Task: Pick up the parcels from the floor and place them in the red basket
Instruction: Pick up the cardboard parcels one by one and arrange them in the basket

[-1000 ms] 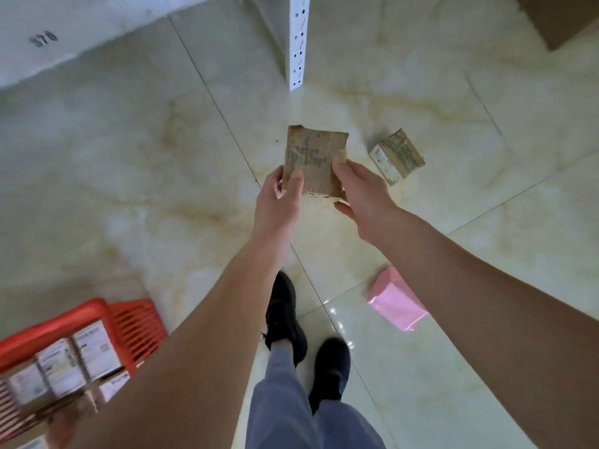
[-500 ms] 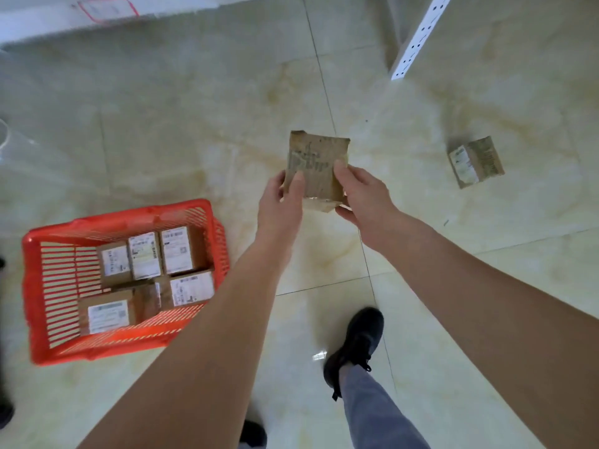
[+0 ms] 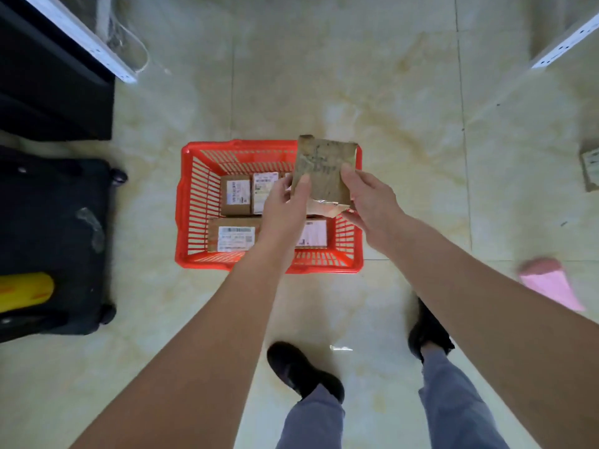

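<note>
head view: left hand (image 3: pixel 285 205) and right hand (image 3: pixel 372 199) both grip the brown parcel (image 3: pixel 322 171) above the red basket (image 3: pixel 191 202), which holds labelled boxes (image 3: pixel 236 196).

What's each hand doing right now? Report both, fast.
Left hand: pinches the brown parcel by its left edge.
Right hand: grips the same parcel by its right edge.

Parcels (image 3: pixel 236 196) lie in the basket (image 3: pixel 194 202); suitcase (image 3: pixel 55 241) left of it.

Left hand (image 3: pixel 285 205), right hand (image 3: pixel 372 202) pinching brown parcel (image 3: pixel 322 171) over red basket (image 3: pixel 191 202)
</note>
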